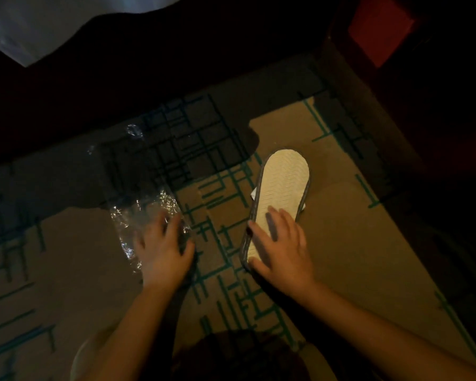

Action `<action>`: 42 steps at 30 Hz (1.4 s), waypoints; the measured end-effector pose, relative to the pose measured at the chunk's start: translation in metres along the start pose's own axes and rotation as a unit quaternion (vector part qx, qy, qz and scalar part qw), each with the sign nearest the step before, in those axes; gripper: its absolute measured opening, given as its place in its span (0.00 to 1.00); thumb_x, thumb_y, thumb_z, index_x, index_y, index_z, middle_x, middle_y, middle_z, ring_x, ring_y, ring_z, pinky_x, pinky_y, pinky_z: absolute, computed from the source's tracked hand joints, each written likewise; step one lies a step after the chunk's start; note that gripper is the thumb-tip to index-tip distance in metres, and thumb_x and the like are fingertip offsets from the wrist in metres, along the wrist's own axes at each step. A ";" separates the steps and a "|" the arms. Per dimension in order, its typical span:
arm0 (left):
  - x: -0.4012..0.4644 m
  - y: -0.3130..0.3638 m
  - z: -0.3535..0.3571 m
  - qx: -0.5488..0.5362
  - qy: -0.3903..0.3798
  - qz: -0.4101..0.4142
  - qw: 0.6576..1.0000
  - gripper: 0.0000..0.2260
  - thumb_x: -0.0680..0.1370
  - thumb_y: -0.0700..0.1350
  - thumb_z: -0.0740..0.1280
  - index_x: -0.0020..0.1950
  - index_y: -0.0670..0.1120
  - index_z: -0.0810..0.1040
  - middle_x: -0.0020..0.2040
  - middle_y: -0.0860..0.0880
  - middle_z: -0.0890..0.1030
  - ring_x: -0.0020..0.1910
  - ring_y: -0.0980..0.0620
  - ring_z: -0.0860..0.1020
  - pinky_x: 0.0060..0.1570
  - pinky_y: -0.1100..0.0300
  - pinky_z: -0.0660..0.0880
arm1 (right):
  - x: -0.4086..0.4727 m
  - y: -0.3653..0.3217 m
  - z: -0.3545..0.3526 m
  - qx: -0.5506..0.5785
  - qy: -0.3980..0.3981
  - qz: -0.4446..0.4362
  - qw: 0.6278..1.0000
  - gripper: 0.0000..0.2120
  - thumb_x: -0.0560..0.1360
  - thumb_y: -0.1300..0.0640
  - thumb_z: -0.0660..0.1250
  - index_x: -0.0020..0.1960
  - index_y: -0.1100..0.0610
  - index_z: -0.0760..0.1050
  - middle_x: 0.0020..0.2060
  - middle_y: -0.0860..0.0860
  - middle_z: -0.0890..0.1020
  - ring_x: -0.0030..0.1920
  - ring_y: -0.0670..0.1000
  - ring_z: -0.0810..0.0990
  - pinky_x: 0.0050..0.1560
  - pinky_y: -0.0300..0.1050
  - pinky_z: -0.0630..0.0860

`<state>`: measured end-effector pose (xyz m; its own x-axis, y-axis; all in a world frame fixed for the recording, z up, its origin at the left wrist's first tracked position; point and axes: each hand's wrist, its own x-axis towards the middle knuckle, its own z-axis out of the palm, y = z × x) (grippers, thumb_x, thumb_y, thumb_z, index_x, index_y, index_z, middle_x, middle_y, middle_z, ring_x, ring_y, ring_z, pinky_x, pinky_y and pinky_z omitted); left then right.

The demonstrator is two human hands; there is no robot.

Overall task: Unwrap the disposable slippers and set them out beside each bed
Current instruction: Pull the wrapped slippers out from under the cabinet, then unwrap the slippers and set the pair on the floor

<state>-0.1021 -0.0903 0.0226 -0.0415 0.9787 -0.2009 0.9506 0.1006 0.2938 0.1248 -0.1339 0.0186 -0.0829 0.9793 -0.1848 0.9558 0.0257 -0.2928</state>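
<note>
Crinkled clear plastic lies under the left hand (162,251), whose fingers are spread flat on the empty wrapper (138,199), pinning rather than gripping it; the film is thin, glossy and slack, catching small glints. Beside it, apart across a strip of carpet (355,243), the right hand (280,248) rests splayed on the heel end of the slippers (282,185), pressing down without closing around them. They lie sole up, a pale, long oval with a fine chevron tread and a darker stitched rim; a white corner peeking out beneath suggests the pair is stacked. Slack film could slide on the short-pile patterned carpet and be left as litter, and the light stacked pair might shift apart or stay upside down if merely pushed. Beyond, dim white bedding (30,26) overhangs deep shadow.
</note>
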 end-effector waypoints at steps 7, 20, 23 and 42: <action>-0.003 -0.015 0.004 0.056 -0.066 -0.024 0.996 0.28 0.74 0.53 0.62 0.72 0.49 0.59 0.75 0.43 0.57 0.75 0.44 0.53 0.70 0.32 0.44 | -0.006 -0.001 0.009 -0.073 -0.056 -0.033 0.995 0.32 0.60 0.36 0.68 0.61 0.46 0.71 0.67 0.57 0.73 0.69 0.57 0.59 0.62 0.69 0.66; -0.024 0.095 0.023 -0.309 -0.163 -0.125 0.929 0.12 0.76 0.42 0.62 0.58 0.43 0.77 0.51 0.47 0.81 0.47 0.54 0.77 0.43 0.73 0.70 | -0.019 0.005 0.009 0.178 0.000 0.049 0.983 0.43 0.64 0.50 0.71 0.73 0.50 0.53 0.75 0.57 0.48 0.74 0.50 0.45 0.71 0.45 0.50; -0.020 0.104 0.024 -0.386 -0.184 -0.180 0.886 0.10 0.75 0.47 0.63 0.52 0.46 0.80 0.49 0.47 0.83 0.49 0.49 0.80 0.53 0.57 0.75 | -0.021 0.005 0.002 0.256 0.035 0.056 0.964 0.39 0.63 0.47 0.67 0.71 0.49 0.59 0.74 0.56 0.53 0.73 0.46 0.50 0.70 0.40 0.52; -0.016 0.104 0.027 -0.530 -0.335 -0.250 0.738 0.07 0.73 0.34 0.65 0.47 0.44 0.77 0.43 0.45 0.81 0.41 0.50 0.79 0.50 0.52 0.77 | -0.019 -0.009 -0.021 0.314 0.015 0.162 0.935 0.38 0.67 0.58 0.72 0.73 0.56 0.59 0.69 0.50 0.64 0.69 0.48 0.63 0.65 0.35 0.58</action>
<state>0.0054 -0.1003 0.0312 0.1938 0.5003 -0.8439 0.0790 0.8495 0.5217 0.1238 -0.1485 0.0445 0.1997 0.9206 -0.3356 0.5736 -0.3875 -0.7217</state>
